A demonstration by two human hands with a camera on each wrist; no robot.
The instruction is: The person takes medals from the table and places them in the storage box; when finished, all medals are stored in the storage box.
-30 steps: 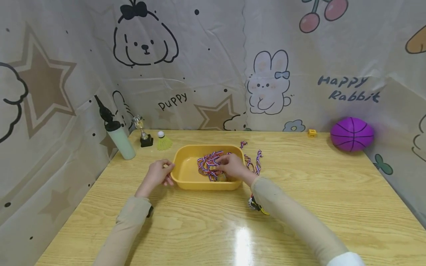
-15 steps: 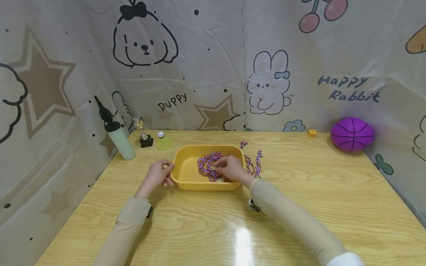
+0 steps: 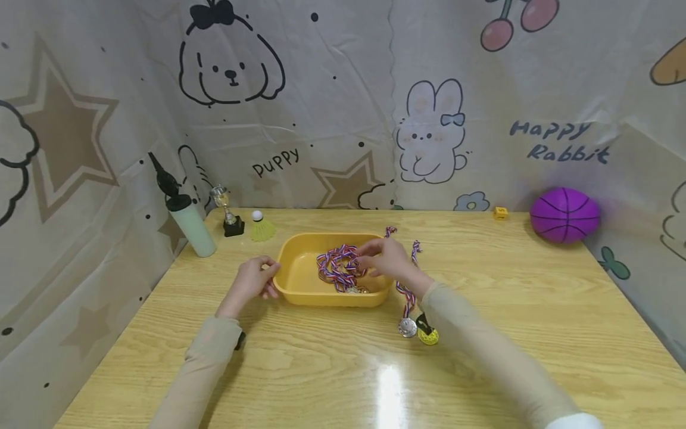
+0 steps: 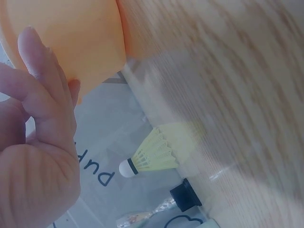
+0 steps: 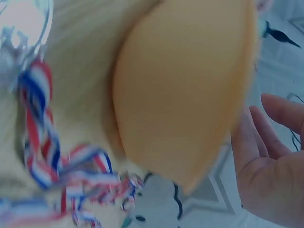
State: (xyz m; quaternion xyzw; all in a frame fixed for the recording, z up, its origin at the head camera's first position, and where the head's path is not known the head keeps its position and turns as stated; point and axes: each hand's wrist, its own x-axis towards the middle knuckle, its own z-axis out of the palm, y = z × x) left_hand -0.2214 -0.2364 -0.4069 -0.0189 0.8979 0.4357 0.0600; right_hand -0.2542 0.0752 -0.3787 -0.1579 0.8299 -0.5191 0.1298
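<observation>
A yellow plastic basin [image 3: 297, 280] stands in the middle of the table. My left hand [image 3: 252, 281] pinches its left rim, the thumb on top and the other fingers outside. Inside lies a heap of red, white and blue striped medal ribbons [image 3: 334, 271], with medals [image 3: 358, 290] beside the near wall. Over the basin's right part, my right hand [image 3: 386, 260] has loosely bent fingers, and no ribbon hangs from them; in the right wrist view that hand [image 5: 273, 166] appears past the basin's wall. Right of the basin, a silver medal [image 3: 407, 327] and a gold medal [image 3: 428, 336] lie on the table.
At the back left are a mint-green bottle [image 3: 193, 229], a small trophy cup [image 3: 229, 215] and a yellow shuttlecock [image 3: 262, 229]. A purple ball [image 3: 565, 215] and a small yellow cube [image 3: 501, 213] sit at the back right. A printed cloth hangs behind the table.
My right hand has risen from the ribbons and shifted right, letting go inside the basin. The silver and gold medals on the table now show more fully. My left hand stays at the rim.
</observation>
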